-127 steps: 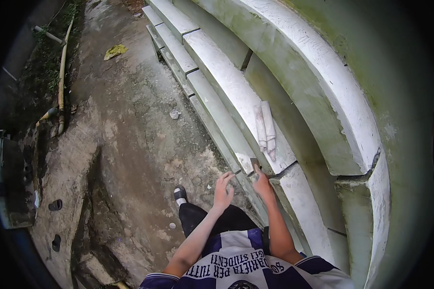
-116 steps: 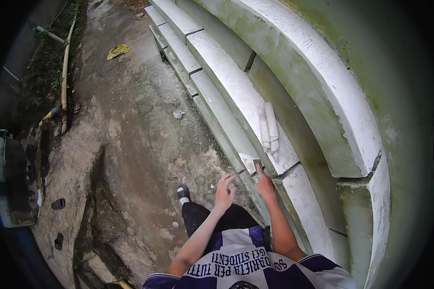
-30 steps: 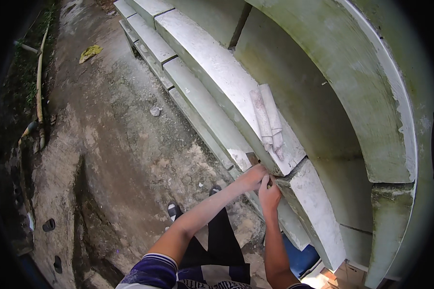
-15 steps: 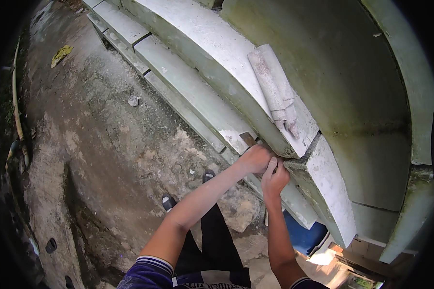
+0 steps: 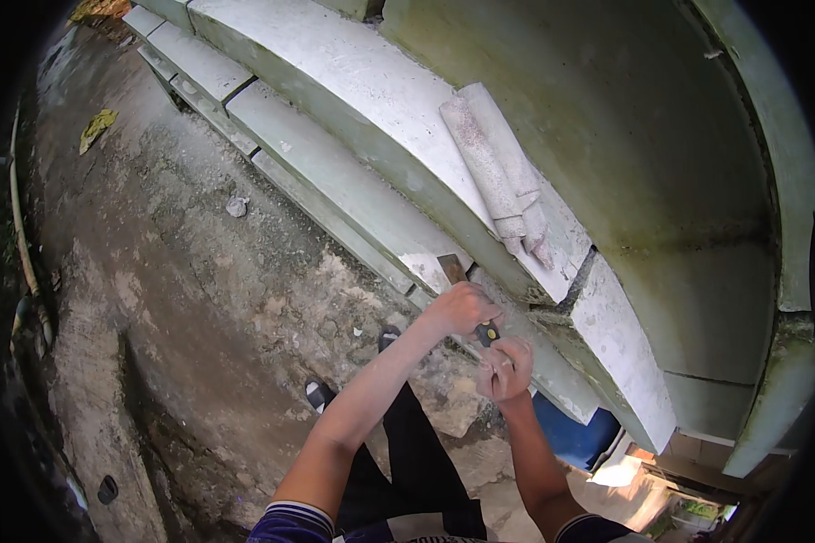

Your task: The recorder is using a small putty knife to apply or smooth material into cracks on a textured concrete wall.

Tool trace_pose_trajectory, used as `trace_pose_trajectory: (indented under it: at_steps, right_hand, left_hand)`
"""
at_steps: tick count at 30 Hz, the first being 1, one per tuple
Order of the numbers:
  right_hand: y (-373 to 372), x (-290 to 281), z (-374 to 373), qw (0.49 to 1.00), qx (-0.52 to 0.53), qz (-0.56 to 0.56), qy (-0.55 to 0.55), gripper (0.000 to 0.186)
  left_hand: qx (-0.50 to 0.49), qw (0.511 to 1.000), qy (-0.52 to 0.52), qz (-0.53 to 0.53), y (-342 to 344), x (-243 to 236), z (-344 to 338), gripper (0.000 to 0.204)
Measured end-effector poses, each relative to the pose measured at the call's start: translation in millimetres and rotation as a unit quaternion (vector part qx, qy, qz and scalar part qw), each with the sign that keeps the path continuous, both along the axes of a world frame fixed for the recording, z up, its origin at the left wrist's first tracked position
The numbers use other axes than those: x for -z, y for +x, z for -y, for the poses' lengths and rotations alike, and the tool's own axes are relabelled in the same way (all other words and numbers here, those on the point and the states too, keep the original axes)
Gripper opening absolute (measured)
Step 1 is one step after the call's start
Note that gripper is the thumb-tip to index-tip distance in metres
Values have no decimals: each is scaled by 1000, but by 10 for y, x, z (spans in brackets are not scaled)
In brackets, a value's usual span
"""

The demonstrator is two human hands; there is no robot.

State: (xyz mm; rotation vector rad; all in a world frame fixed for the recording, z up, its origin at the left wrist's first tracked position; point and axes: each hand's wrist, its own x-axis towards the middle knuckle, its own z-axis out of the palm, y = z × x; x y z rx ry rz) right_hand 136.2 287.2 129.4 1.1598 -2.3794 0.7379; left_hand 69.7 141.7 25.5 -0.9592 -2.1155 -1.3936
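Observation:
My left hand [image 5: 465,309] is closed around a scraper. Its flat metal blade [image 5: 452,270] sticks out beyond the fingers, over the pale concrete ledge. The dark handle end [image 5: 487,333], with a yellow spot, shows on the other side of the fist. Just below that end is my right hand [image 5: 507,369], its fingers curled and pressed together, dusted with white. Whatever those fingers hold, if anything, is hidden. Farther up, two whitish speckled rolls [image 5: 498,172], like rolled cloth, lie side by side on the upper white ledge [image 5: 335,63].
Stepped concrete slabs [image 5: 335,154] run diagonally from far left to near right, with dark gaps between them. A greenish wall [image 5: 607,136] rises behind. Rough concrete ground [image 5: 181,299] lies left, with a yellow scrap [image 5: 97,130] and a pipe [image 5: 23,208]. A blue container [image 5: 575,433] stands lower right.
My right hand has drawn down and back from the left fist, and the scraper's handle end now shows between them. The view has shifted slightly.

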Motion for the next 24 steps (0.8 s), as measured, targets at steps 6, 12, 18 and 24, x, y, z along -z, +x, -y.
trace_pose_trajectory:
  at_steps: [6, 12, 18, 24]
  right_hand:
    - [-101, 26, 134, 983, -112, -148, 0, 28]
    - [-99, -158, 253, 978, -119, -168, -34, 13]
    - [-480, 163, 440, 984, -80, -153, 47, 28]
    - [48, -296, 372, 950, -168, -212, -160, 31]
  left_hand:
    - [24, 1000, 15, 12, -26, -60, 66, 23]
    - [-31, 999, 11, 40, -54, -97, 126, 18]
    - [-31, 999, 8, 27, -83, 73, 37, 28]
    - [-37, 999, 37, 14, -100, -30, 148, 32]
